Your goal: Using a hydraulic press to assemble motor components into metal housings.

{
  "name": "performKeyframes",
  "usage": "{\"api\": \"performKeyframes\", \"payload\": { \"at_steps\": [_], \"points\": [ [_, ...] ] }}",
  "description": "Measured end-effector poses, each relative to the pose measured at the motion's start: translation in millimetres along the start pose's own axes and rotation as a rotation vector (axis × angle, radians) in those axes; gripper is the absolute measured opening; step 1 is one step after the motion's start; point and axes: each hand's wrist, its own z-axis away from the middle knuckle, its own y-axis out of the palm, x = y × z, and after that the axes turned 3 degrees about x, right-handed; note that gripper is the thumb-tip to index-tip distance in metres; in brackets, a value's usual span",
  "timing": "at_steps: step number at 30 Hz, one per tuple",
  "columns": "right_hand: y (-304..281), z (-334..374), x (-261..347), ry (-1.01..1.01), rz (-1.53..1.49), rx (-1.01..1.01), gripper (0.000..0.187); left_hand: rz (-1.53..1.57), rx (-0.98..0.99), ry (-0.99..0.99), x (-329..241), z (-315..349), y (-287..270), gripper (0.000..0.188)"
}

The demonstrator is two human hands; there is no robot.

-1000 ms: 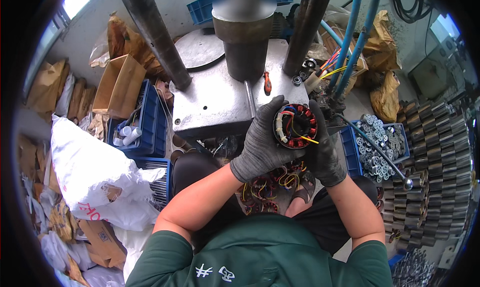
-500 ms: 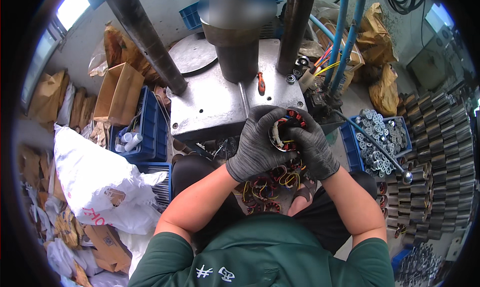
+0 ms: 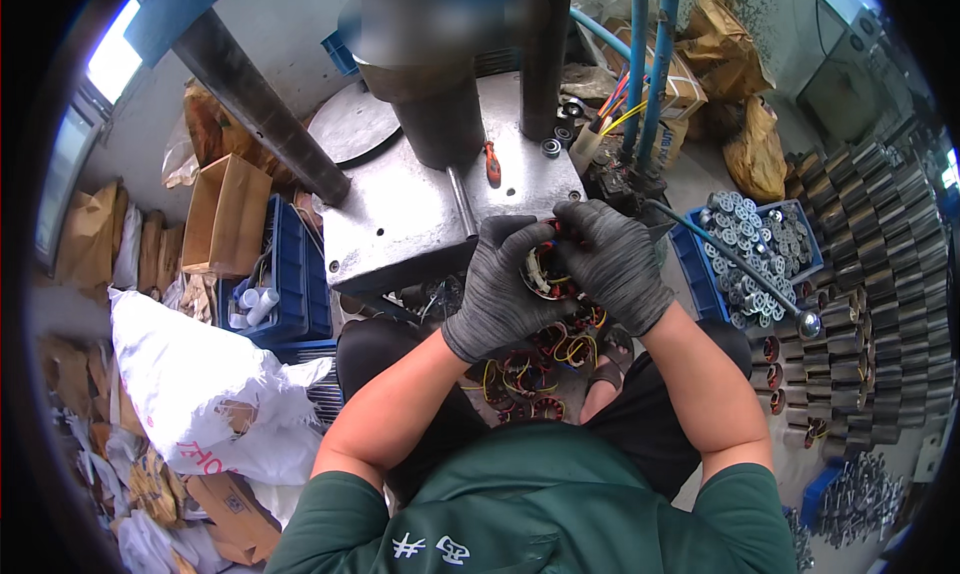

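Stator (image 3: 538,274) held two-handed

Before the tabletop's (image 3: 410,214) front edge, toward its right corner: clasped by the left hand (image 3: 498,292), partly covered by the curled right hand (image 3: 620,266). Best to steady the rim and spare the winding. Note red lettering on the white sack (image 3: 190,384), white characters on the green shirt (image 3: 590,504).

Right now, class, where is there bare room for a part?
The widest bare patch on the metal plate lies between the left post and the short rod, broken by a small hole. A narrower one separates the red screwdriver from the bearing. It is crowded among the wound rings below and in the blue crate of discs.
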Motion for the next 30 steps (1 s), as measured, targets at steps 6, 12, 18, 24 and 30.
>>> {"api": "performKeyframes", "payload": {
  "at_steps": [6, 12, 18, 24, 30],
  "points": [
    [0.5, 2.1, 6.0, -0.139, 0.028, -0.065, 0.031, -0.007, -0.051, 0.021, -2.2, -2.7, -1.0, 0.101],
    [-9.2, 0.9, 11.4, -0.284, 0.122, -0.252, 0.029, 0.001, 0.000, -0.146, -2.7, 1.5, 1.1, 0.100],
    [-13.1, -6.7, -15.0, -0.094, -0.336, -0.388, 0.033, 0.347, -0.034, -0.235, 5.4, 9.8, 11.0, 0.095],
    [-26.3, -10.9, -38.6, -0.010, -0.301, -0.422, 0.036, 0.492, -0.087, -0.314, 8.5, 8.5, 6.4, 0.093],
    [-39.6, -3.5, -24.1, -0.054, -0.420, -0.364, 0.037, 0.070, -0.218, -0.093, -0.3, -37.4, -50.5, 0.099]
  ]
}}
